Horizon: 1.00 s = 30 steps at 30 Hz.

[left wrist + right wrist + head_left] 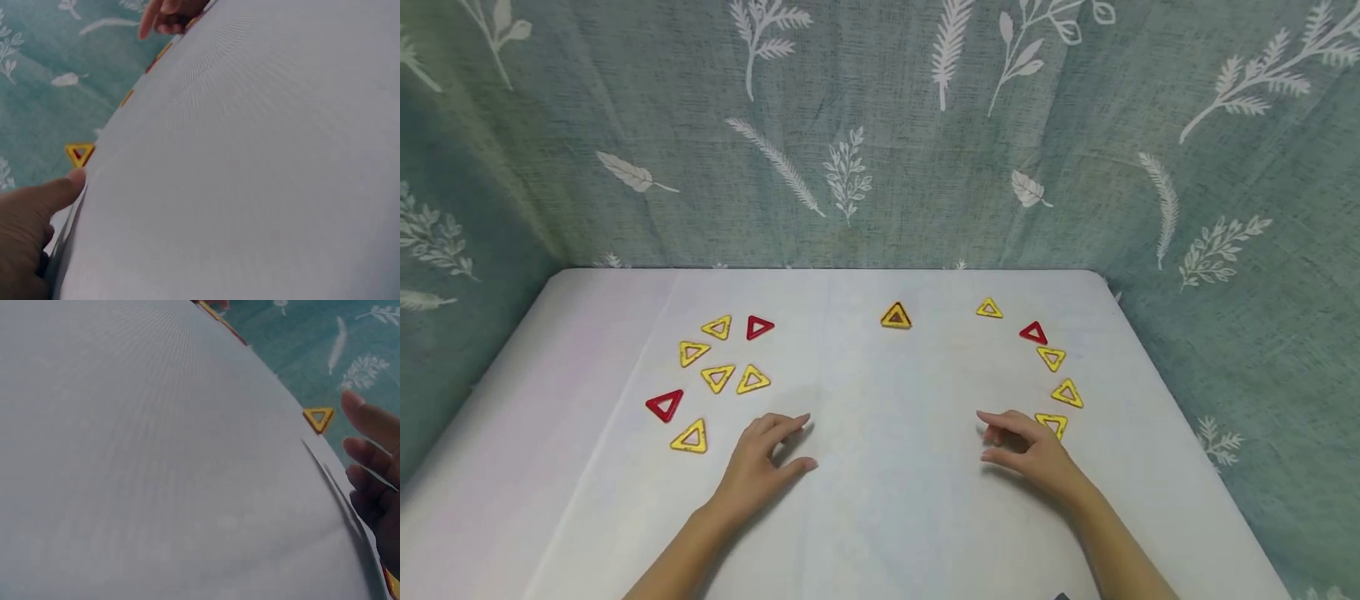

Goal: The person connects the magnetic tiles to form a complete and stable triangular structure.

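Note:
My left hand (pixel 765 462) is at the left of the white table, with thumb and index finger apart and nothing between them. Beyond and left of it lie several hollow yellow triangles, the nearest a yellow triangle (pixel 703 437), plus a red triangle (pixel 664 416) and another red triangle (pixel 750 327). On the right, my right hand (pixel 1030 454) has loosely bent fingers and holds nothing. It partly hides a yellow triangle (pixel 1058 417). Farther back are a yellow triangle (pixel 1078 398) and a red triangle (pixel 1033 339). A yellow triangle with a dark reddish border (pixel 896 324) lies at the back middle.
The white tabletop (pixel 887 500) ends at a green leaf-print cloth (pixel 880 208) hanging behind and at the sides. A small dark object (pixel 1062 597) shows at the bottom edge beside the right forearm.

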Motion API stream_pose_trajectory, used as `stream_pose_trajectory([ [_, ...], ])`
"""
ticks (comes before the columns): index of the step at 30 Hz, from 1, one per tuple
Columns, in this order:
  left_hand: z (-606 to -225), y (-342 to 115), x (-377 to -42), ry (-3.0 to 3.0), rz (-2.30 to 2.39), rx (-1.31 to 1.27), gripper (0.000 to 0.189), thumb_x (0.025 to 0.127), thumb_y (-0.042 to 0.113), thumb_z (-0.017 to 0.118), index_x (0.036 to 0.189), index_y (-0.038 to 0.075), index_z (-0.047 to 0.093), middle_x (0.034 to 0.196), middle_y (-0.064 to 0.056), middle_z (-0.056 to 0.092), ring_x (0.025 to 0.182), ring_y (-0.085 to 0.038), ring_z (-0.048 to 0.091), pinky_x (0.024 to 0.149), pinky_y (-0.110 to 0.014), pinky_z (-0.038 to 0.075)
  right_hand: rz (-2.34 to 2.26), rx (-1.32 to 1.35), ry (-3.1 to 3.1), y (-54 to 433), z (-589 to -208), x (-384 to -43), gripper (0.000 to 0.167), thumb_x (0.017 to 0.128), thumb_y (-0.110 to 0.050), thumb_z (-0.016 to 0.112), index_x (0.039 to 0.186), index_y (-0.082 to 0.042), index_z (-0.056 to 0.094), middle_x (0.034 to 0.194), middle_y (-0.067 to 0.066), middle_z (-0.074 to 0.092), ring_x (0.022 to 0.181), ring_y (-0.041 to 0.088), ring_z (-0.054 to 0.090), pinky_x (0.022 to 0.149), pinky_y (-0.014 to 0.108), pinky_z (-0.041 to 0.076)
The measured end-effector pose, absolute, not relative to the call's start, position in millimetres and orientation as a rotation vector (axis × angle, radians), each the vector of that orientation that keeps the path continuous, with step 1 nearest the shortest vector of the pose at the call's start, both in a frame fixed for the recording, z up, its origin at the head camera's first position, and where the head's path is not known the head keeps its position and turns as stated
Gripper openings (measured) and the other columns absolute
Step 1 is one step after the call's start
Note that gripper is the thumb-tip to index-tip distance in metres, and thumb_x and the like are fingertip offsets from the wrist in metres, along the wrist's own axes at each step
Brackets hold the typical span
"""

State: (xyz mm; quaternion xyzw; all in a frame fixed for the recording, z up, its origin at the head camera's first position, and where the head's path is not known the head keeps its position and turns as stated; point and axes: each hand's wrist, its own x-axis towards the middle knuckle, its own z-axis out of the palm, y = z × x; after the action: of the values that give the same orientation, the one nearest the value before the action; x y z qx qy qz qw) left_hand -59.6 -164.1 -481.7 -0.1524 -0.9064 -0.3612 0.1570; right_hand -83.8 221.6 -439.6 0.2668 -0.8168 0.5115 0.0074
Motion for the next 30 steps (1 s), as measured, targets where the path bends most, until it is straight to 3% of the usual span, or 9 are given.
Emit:
stream_pose_trajectory([
  [4,-481,-173,-48,-2.557,-1.098,-0.398,0.059,0.061,0.014,0.088,0.116,0.01,0.067,0.096,0.006,0.06,0.089,-0.006,0.046,0.075,-0.017,0.037,1.589,0.858,-2.515,238,-448,-79,0.046,0.068,0.009,0.077,0.112,0.013,0.061,0.085,0.016,0.063,0.08,0.019,0.057,0.076,0.017,0.048],
  [9,-478,-188,-35,-2.513,-1.131,-0.347,0.063,0.058,0.006,0.088,0.117,0.008,0.066,0.096,0.004,0.058,0.093,-0.002,0.045,0.079,-0.009,0.033,1.582,0.72,-2.561,264,-463,-74,0.043,0.069,0.006,0.077,0.111,0.006,0.066,0.089,0.012,0.065,0.083,0.011,0.058,0.08,0.012,0.044],
  [18,-475,-228,-14,-2.399,-1.014,-0.396,0.053,0.047,-0.001,0.087,0.097,0.009,0.073,0.092,0.004,0.054,0.091,-0.002,0.041,0.085,-0.017,0.024,1.53,0.653,-2.468,292,-456,-75,0.034,0.068,0.015,0.073,0.101,0.005,0.07,0.086,0.008,0.064,0.081,0.005,0.058,0.077,0.013,0.042],
  [30,-465,-273,3,-2.54,-0.948,-0.093,0.05,0.051,0.0,0.088,0.099,0.007,0.072,0.093,0.005,0.048,0.092,0.008,0.034,0.08,-0.015,0.021,1.496,0.615,-2.423,311,-453,-75,0.025,0.068,0.021,0.07,0.092,0.012,0.068,0.085,0.01,0.063,0.086,0.002,0.058,0.079,0.012,0.042],
])
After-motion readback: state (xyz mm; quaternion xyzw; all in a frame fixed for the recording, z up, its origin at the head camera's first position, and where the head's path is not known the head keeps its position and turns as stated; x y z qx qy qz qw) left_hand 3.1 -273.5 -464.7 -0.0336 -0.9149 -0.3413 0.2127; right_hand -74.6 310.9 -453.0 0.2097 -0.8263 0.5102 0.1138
